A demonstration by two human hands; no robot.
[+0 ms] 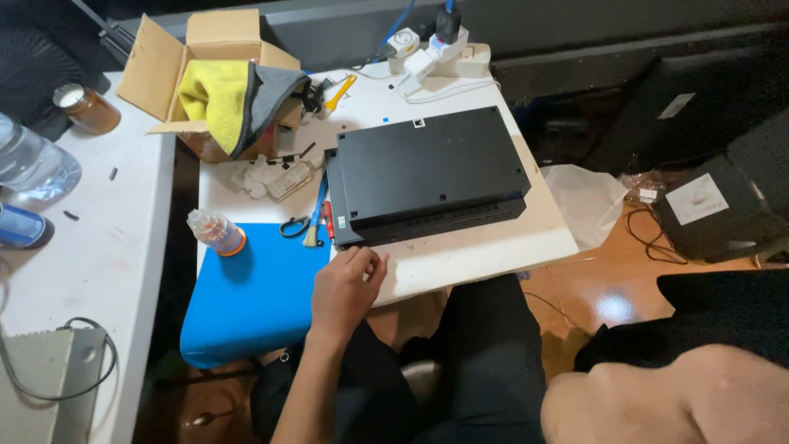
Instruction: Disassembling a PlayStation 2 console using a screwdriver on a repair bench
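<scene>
Matte black plastic, flat and boxy: the console lies on the white table, its near edge close to the rim. Our left hand rests at the table edge just beside its near-left corner, fingers curled together, holding nothing we can see. Our right hand is out of view; only a bare arm shows low right. We judge a careless nudge could slide the smooth case toward the rim, or knock the scissors and brush lying against the soft blue mat.
</scene>
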